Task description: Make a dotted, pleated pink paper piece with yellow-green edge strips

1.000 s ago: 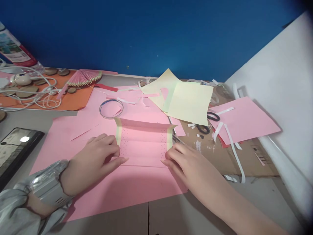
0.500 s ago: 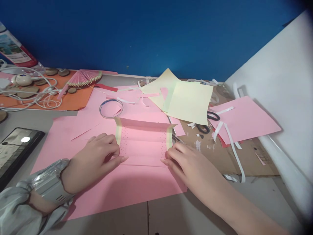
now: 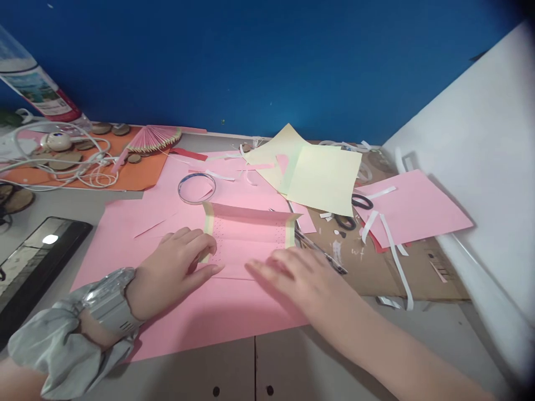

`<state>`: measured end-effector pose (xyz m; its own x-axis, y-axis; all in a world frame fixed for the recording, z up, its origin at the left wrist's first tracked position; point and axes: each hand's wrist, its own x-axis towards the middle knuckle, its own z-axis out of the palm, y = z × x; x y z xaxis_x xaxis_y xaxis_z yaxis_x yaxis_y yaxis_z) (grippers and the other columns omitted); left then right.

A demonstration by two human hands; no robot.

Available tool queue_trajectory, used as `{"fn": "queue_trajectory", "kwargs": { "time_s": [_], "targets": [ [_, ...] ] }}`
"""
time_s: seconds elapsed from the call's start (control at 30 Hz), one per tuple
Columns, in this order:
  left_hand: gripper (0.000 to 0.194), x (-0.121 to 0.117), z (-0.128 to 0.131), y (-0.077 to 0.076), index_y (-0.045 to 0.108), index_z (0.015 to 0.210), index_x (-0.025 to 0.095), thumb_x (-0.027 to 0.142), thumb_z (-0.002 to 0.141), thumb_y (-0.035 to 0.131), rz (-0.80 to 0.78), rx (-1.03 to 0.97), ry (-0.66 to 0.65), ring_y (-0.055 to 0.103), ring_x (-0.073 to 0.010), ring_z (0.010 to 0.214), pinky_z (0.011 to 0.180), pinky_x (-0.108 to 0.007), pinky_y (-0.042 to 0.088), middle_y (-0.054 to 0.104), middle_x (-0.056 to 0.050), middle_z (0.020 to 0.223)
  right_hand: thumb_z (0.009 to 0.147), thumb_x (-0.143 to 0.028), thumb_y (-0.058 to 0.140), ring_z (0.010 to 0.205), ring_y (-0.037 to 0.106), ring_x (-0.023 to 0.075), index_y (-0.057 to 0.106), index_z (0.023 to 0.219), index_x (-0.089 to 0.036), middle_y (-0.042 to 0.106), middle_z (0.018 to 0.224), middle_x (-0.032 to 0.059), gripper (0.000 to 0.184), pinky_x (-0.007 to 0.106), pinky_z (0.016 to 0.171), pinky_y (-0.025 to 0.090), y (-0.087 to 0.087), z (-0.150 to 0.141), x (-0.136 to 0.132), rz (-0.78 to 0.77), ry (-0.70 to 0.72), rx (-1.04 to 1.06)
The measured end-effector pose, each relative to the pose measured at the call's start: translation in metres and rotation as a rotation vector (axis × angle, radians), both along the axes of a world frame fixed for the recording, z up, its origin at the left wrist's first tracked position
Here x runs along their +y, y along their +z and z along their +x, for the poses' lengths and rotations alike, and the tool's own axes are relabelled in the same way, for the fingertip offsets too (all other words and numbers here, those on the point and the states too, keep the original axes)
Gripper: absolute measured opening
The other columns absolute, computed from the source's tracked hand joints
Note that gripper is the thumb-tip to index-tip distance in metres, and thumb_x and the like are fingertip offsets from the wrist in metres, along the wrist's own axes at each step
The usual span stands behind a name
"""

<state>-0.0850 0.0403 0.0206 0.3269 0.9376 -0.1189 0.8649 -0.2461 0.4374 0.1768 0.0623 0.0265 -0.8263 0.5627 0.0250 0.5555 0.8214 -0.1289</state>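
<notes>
A small pink folded paper (image 3: 251, 236) with pale green side strips and rows of dots lies on a large pink sheet (image 3: 137, 234). My left hand (image 3: 175, 270) rests on its left edge, fingers curled and pressing the paper down, thumb tip on the sheet. A silver watch and grey scrunchie sit on that wrist. My right hand (image 3: 292, 275) lies flat across the lower right of the folded paper, fingers stretched out and slightly blurred.
A clear tape ring (image 3: 196, 187) lies just beyond the paper. Pale yellow sheets (image 3: 321, 175), black-handled scissors (image 3: 355, 209), white paper strips and another pink sheet (image 3: 412, 209) are at right on cardboard. A folded fan (image 3: 152, 137), white cables and a dark tablet (image 3: 33, 256) are at left.
My right hand slid left from the paper's right edge across its lower part. The left hand stayed on the left edge. The camera shifted a little.
</notes>
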Motion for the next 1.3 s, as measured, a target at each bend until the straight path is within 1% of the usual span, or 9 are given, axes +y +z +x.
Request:
{"fn": "queue_trajectory", "kwargs": {
  "time_s": [0.03,0.1,0.17,0.27,0.4,0.63,0.9,1.1,1.3],
  "targets": [
    [0.019,-0.001,0.0,0.0,0.05,0.087,0.02,0.039,0.089,0.049,0.011,0.003,-0.004,0.045,-0.0188,0.075,0.071,-0.034,0.034,0.052,0.0,0.078,0.081,0.001,0.045,0.099,0.052,0.024,0.045,0.131,-0.022,0.057,0.111,0.0075,0.055,0.04,0.082,0.043,-0.002,-0.003,-0.001,0.029,0.085,-0.008],
    [0.019,-0.002,0.001,-0.001,0.05,0.088,0.021,0.039,0.089,0.048,0.024,0.01,-0.01,0.045,-0.0193,0.077,0.072,-0.035,0.033,0.052,0.0,0.08,0.079,0.0,0.046,0.101,0.05,0.0243,0.046,0.131,-0.015,0.056,0.116,0.0099,0.055,0.039,0.084,0.042,-0.004,-0.01,-0.005,0.021,0.141,-0.024],
    [0.02,-0.003,0.001,-0.002,0.05,0.087,0.021,0.04,0.09,0.047,0.029,0.013,-0.007,0.045,-0.0196,0.077,0.072,-0.035,0.033,0.053,-0.001,0.081,0.081,-0.005,0.048,0.098,0.05,0.0242,0.049,0.13,-0.014,0.057,0.114,0.0102,0.05,0.039,0.083,0.043,-0.004,-0.019,-0.009,-0.018,0.085,-0.042],
    [0.018,-0.005,0.002,-0.004,0.05,0.087,0.021,0.039,0.089,0.048,0.046,0.012,0.007,0.045,-0.0199,0.078,0.072,-0.036,0.033,0.053,-0.001,0.082,0.09,-0.019,0.044,0.093,0.05,0.0244,0.049,0.131,-0.02,0.058,0.106,0.0087,0.041,0.04,0.078,0.043,-0.004,-0.032,-0.016,-0.024,-0.007,-0.029],
    [0.018,-0.01,0.005,-0.005,0.051,0.088,0.021,0.039,0.089,0.047,0.063,0.01,0.05,0.047,-0.0201,0.078,0.072,-0.036,0.034,0.054,-0.002,0.084,0.095,-0.03,0.04,0.094,0.049,0.0247,0.049,0.132,-0.022,0.059,0.106,0.0086,0.039,0.04,0.079,0.042,-0.005,-0.039,-0.02,-0.003,-0.025,-0.017],
    [0.017,-0.015,-0.007,-0.003,0.052,0.093,0.023,0.038,0.088,0.049,0.055,-0.015,0.082,0.048,-0.022,0.088,0.078,-0.039,0.036,0.055,-0.002,0.092,0.093,-0.03,0.045,0.096,0.049,0.025,0.046,0.134,-0.024,0.059,0.108,0.0078,0.042,0.042,0.084,0.042,-0.01,-0.033,-0.02,-0.003,-0.039,-0.019],
    [0.017,-0.016,-0.017,-0.011,0.053,0.097,0.026,0.039,0.086,0.052,0.039,-0.014,0.057,0.047,-0.0236,0.093,0.083,-0.041,0.036,0.055,-0.003,0.099,0.093,-0.027,0.043,0.098,0.048,0.0253,0.051,0.131,-0.023,0.059,0.106,0.009,0.039,0.043,0.088,0.039,-0.017,-0.039,-0.023,0.039,-0.055,0.049],
    [0.016,-0.017,-0.019,-0.011,0.052,0.098,0.027,0.035,0.086,0.055,0.028,-0.03,0.047,0.047,-0.0233,0.093,0.081,-0.039,0.037,0.054,-0.002,0.1,0.093,-0.032,0.043,0.098,0.046,0.0251,0.043,0.137,-0.027,0.057,0.107,0.007,0.045,0.042,0.089,0.036,-0.019,-0.042,-0.024,-0.023,-0.005,0.07],
    [0.009,-0.015,-0.024,-0.007,0.051,0.098,0.028,0.03,0.089,0.05,-0.036,-0.073,0.043,0.048,-0.0214,0.096,0.082,-0.038,0.036,0.053,0.0,0.101,0.094,-0.036,0.043,0.101,0.044,0.0246,0.045,0.135,-0.03,0.055,0.108,0.0056,0.042,0.041,0.091,0.033,-0.02,-0.04,-0.023,-0.049,-0.027,0.085]
  ]
}}
